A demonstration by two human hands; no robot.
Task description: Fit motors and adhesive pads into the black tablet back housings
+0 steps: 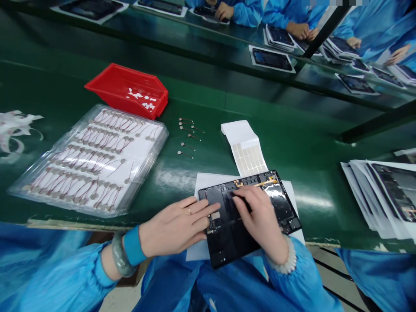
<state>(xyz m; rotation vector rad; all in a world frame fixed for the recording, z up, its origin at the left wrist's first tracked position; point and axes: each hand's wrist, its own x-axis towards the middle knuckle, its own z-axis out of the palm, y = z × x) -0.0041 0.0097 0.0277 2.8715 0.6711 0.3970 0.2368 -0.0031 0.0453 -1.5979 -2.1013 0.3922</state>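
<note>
A black tablet back panel (283, 207) lies on a white sheet (208, 180) at the near edge of the green bench. My left hand (177, 225) rests flat on the panel's left edge, fingers stretched out together, steadying it. My right hand (260, 219) lies on the panel's middle with its fingers pressed down near the top centre; whether anything small is under the fingertips is hidden. Gold flex strips (256, 182) run along the panel's top edge.
A clear blister tray (87, 160) of small wired discs lies to the left, with a red bin (128, 89) behind it. Several loose wired discs (186, 134) and a white sticker strip (245, 147) lie ahead. Stacked panels (386, 193) sit right. Other workers' hands (300, 30) show across the bench.
</note>
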